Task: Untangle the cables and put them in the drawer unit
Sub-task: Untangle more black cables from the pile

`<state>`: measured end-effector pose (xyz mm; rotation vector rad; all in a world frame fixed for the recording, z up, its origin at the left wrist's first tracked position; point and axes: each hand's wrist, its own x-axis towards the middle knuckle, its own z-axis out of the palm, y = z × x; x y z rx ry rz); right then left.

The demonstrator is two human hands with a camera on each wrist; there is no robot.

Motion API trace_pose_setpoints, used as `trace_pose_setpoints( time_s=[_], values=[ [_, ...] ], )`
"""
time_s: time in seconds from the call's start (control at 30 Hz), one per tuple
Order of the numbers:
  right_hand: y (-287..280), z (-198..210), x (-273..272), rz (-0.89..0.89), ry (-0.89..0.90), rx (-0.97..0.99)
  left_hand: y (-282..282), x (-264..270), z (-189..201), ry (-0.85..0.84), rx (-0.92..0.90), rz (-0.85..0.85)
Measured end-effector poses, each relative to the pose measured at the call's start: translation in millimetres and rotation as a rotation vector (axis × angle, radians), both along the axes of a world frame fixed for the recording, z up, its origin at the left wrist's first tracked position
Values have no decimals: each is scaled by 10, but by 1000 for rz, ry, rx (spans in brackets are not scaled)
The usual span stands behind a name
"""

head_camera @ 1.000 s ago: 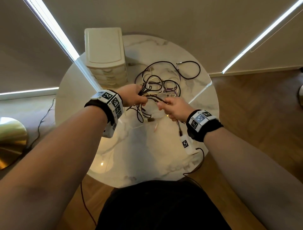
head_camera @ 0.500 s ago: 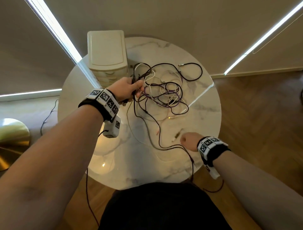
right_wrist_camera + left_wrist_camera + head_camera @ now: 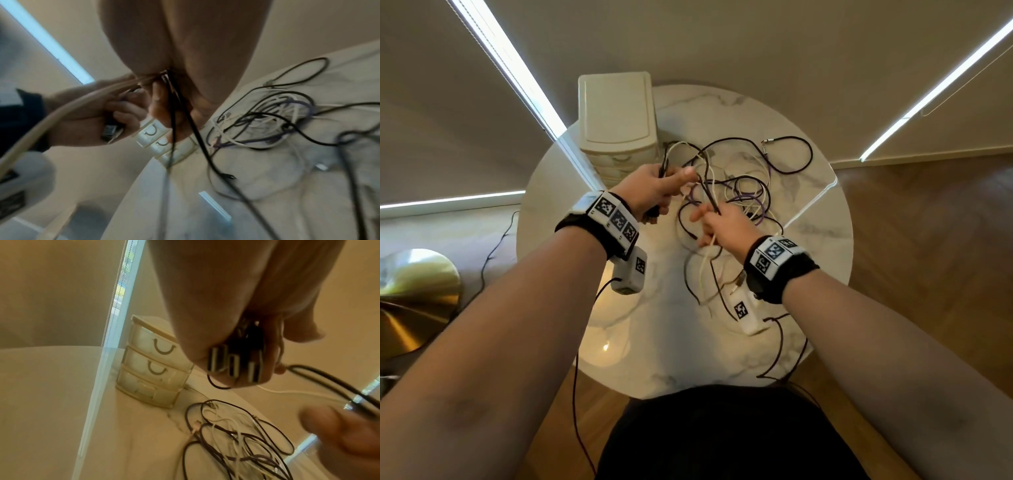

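A tangle of black, white and purple cables (image 3: pixel 743 195) lies on the round marble table (image 3: pixel 671 359), right of a cream three-drawer unit (image 3: pixel 616 113) whose drawers are closed (image 3: pixel 152 369). My left hand (image 3: pixel 654 188) is raised beside the unit and grips a bundle of cable ends; three USB plugs (image 3: pixel 234 365) stick out of its fist. My right hand (image 3: pixel 719 222) is just right of it and grips black cables (image 3: pixel 174 100) and a white cable (image 3: pixel 703 270) that hang down to the table. Cables run taut between the two hands.
A brass, dome-shaped object (image 3: pixel 414 298) sits on the floor at the left. Wood floor (image 3: pixel 928 257) lies right of the table. Wrist-camera leads (image 3: pixel 779 346) dangle over the table's near edge. Bare marble shows between the tangle and me.
Half a second ago my right hand was drawn back to the table's near edge with a black cable. It has since come up close to the left hand, which kept its bundle.
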<state>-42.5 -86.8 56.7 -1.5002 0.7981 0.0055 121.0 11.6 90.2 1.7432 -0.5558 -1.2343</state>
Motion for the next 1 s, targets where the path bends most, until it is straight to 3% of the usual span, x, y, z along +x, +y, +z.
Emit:
trace_pose_setpoints(
  time_s=[0.1, 0.2, 0.27, 0.4, 0.5, 0.6, 0.67, 0.83, 0.93, 1.0],
  values=[
    [-85, -173, -286, 8, 176, -28, 44, 138, -26, 15, -57, 256],
    [-73, -390, -656, 336, 467, -190, 22, 245, 8, -9, -74, 411],
    [-59, -515, -809, 456, 528, -242, -22, 235, 17, -156, -4, 307],
    [-170, -368, -678, 154, 371, -319, -93, 127, 75, -426, 222, -64],
    [-265, -17, -333, 165, 246, -607, -136, 64, 171, -426, 263, -235],
    [-275, 230, 70, 262, 22, -592, -226, -61, 292, -341, 213, -329],
    [-245, 255, 255, 246, -46, -479, -261, -63, 341, -257, 166, -269],
    [-173, 89, 184, 57, -28, -214, -183, 244, 248, 64, -65, 127],
    [-70, -123, -142, 157, 48, -250, -90, 401, 171, 108, -163, 381],
    [51, -300, -357, 213, 82, -275, -81, 436, 96, 50, -151, 417]
  ],
)
